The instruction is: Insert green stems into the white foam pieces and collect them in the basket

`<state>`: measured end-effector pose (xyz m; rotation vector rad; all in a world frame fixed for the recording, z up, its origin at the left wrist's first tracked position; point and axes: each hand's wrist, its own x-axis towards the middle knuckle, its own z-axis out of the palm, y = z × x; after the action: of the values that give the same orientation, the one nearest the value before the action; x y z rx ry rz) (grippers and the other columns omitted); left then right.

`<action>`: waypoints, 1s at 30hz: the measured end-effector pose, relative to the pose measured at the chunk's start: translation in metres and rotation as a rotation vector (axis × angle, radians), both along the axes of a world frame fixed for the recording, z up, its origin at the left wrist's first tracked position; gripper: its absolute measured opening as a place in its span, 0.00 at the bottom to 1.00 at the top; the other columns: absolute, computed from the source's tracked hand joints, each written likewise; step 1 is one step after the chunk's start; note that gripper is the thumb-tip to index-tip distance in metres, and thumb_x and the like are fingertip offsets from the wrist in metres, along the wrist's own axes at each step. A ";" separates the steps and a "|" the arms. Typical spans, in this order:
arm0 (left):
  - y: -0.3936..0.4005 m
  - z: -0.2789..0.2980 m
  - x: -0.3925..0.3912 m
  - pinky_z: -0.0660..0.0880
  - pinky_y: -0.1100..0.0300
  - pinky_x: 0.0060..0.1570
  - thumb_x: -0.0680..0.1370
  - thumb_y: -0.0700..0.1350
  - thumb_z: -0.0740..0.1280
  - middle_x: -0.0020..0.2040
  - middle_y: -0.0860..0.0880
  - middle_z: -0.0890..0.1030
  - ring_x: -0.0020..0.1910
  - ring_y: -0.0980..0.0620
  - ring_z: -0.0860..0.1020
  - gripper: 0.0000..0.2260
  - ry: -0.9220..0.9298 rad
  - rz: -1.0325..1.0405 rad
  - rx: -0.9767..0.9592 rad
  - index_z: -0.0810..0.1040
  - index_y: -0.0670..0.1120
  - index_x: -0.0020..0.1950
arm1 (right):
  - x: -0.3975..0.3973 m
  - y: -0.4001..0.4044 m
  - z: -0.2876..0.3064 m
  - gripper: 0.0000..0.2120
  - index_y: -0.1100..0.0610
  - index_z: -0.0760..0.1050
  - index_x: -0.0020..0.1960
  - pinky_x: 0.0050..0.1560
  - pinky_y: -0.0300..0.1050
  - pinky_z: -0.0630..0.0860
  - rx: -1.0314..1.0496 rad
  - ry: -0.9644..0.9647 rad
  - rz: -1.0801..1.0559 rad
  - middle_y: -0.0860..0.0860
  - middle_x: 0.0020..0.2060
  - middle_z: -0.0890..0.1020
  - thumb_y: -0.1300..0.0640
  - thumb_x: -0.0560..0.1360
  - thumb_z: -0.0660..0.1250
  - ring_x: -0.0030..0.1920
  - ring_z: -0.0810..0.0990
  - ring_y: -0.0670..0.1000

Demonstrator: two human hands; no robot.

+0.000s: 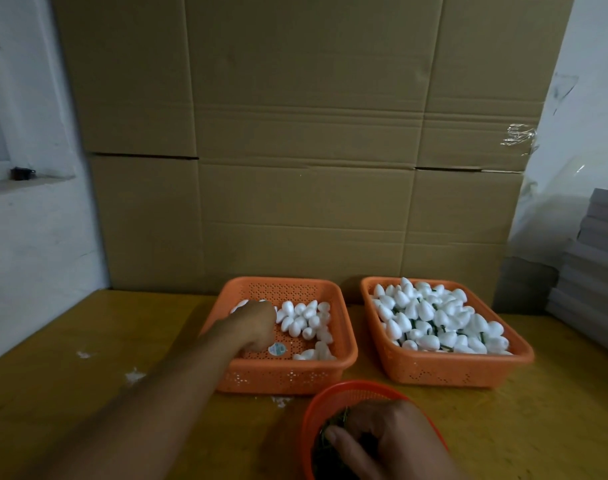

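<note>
Two orange baskets stand side by side on the yellow table. The left basket holds loose white foam pieces. My left hand reaches into it with fingers curled down among the pieces; what it holds is hidden. The right basket is heaped with foam pieces fitted with green stems. Close to me sits a round orange bowl of green stems. My right hand is inside the bowl, fingers bent down into the stems.
A wall of cardboard boxes stands right behind the baskets. Grey flat boxes are stacked at the right edge. White foam crumbs lie on the table to the left. A white wall with a window sill is at far left.
</note>
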<state>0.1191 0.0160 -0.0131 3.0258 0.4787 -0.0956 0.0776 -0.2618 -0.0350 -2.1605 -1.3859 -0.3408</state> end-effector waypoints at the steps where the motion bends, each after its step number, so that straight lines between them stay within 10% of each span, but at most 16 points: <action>1: -0.002 0.002 -0.004 0.73 0.53 0.65 0.79 0.42 0.65 0.70 0.45 0.76 0.67 0.46 0.75 0.14 -0.085 0.006 -0.056 0.79 0.48 0.65 | 0.000 0.000 0.000 0.11 0.43 0.70 0.38 0.36 0.22 0.61 0.000 -0.004 0.005 0.24 0.31 0.69 0.42 0.73 0.70 0.34 0.71 0.27; 5: -0.018 0.011 -0.026 0.74 0.54 0.40 0.78 0.46 0.66 0.42 0.50 0.80 0.42 0.50 0.78 0.06 -0.476 0.001 -0.223 0.80 0.47 0.42 | 0.000 0.000 0.001 0.11 0.43 0.70 0.39 0.36 0.21 0.60 -0.001 -0.023 0.007 0.23 0.32 0.68 0.43 0.73 0.71 0.34 0.69 0.26; 14: -0.066 -0.007 -0.081 0.64 0.62 0.32 0.82 0.52 0.63 0.30 0.53 0.74 0.31 0.56 0.72 0.15 -0.871 -0.211 -0.452 0.76 0.46 0.40 | 0.001 0.000 0.000 0.14 0.39 0.66 0.38 0.34 0.22 0.60 0.021 -0.042 0.017 0.24 0.32 0.69 0.44 0.73 0.71 0.33 0.70 0.27; 22: -0.100 -0.030 -0.101 0.75 0.60 0.35 0.80 0.59 0.56 0.40 0.53 0.83 0.36 0.55 0.82 0.15 -0.826 -0.205 -0.939 0.76 0.52 0.48 | 0.001 0.001 -0.003 0.12 0.46 0.70 0.39 0.34 0.20 0.59 0.048 -0.076 0.025 0.33 0.37 0.75 0.46 0.71 0.73 0.33 0.68 0.24; 30: -0.104 -0.043 -0.108 0.76 0.60 0.36 0.75 0.60 0.68 0.42 0.45 0.83 0.38 0.49 0.82 0.08 -0.881 -0.268 -1.184 0.81 0.58 0.49 | 0.003 0.000 -0.002 0.12 0.44 0.68 0.40 0.33 0.21 0.58 0.048 -0.111 0.017 0.38 0.35 0.75 0.46 0.71 0.73 0.30 0.66 0.25</action>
<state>0.0115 -0.0884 -0.0564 1.6862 -0.0879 0.6521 0.0802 -0.2622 -0.0368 -2.1176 -1.4402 -0.4892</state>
